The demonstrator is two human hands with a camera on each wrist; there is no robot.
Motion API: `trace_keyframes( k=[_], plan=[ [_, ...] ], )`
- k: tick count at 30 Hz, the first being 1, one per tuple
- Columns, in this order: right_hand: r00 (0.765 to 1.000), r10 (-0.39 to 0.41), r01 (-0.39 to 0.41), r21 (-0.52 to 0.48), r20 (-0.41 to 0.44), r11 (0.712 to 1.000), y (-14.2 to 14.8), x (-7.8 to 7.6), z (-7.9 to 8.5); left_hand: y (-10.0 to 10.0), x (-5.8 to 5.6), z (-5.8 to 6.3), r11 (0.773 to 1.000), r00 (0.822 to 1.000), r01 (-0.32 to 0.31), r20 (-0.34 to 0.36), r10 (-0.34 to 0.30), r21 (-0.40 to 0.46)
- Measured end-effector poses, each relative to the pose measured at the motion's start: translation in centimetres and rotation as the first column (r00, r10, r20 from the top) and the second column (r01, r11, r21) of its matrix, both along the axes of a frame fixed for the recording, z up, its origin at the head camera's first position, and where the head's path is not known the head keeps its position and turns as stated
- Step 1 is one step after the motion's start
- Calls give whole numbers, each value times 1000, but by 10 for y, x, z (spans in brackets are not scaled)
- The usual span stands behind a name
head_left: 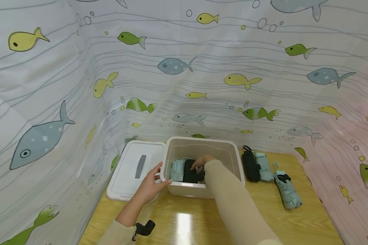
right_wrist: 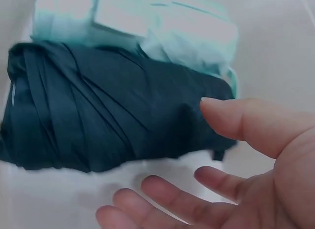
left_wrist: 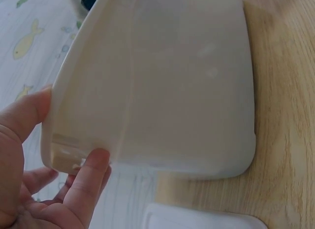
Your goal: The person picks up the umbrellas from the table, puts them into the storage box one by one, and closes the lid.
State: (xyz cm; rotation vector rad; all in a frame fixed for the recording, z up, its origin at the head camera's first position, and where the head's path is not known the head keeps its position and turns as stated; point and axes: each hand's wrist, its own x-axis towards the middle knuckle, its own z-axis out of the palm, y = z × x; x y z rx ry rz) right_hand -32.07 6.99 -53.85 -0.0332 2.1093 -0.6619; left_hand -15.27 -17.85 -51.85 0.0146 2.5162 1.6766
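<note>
My left hand (head_left: 150,184) holds the front left corner of a white plastic storage box (head_left: 191,192), its thumb along the front rim. In the left wrist view, thumb and fingers bracket that corner. Inside the box, a light teal folded umbrella (head_left: 177,170) lies alongside a black folded umbrella (head_left: 188,172). My right hand (head_left: 204,160) reaches into the box over the black umbrella. In the right wrist view, its fingers are spread and relaxed; the thumb tip (right_wrist: 211,108) overlaps the black umbrella's end, and whether it touches cannot be told.
Left of the box lies its white lid (head_left: 122,182) with a grey handle. On the wooden table (head_left: 248,217), to the right, are another black umbrella (head_left: 250,166), a teal one (head_left: 264,167) and a teal one with a black part (head_left: 287,190). Fish-patterned sheeting (head_left: 214,105) surrounds the table.
</note>
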Motion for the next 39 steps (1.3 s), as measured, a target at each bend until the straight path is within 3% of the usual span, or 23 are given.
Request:
trace_keyframes(
  k=[4, 9, 17, 23, 31, 35, 39],
  plan=[
    [1000, 1, -1, -18, 15, 1000, 11, 0, 10, 0, 0, 0, 1000, 1000, 4, -1, -4, 3],
    [996, -59, 64, -84, 64, 994, 22, 2, 26, 2, 0, 0, 1000, 1000, 3, 4, -3, -11],
    [995, -46, 59, -162, 85, 985, 32, 5, 71, 3, -1, 1, 1000, 1000, -12, 19, 12, -8],
    [1000, 22, -25, -186, -18, 982, 38, 10, 99, 3, 0, 0, 1000, 1000, -7, 18, 7, -21],
    [981, 129, -153, -178, -142, 972, 44, 32, 138, 3, -1, -2, 1000, 1000, -3, 17, 3, -16],
    [958, 191, -225, -146, -214, 963, 48, 42, 151, 3, -1, -2, 1000, 1000, -4, 19, 4, -1],
    [913, 250, -301, -119, -321, 946, 54, 51, 156, 3, 0, -2, 1000, 1000, -12, 17, 12, 8]
  ],
)
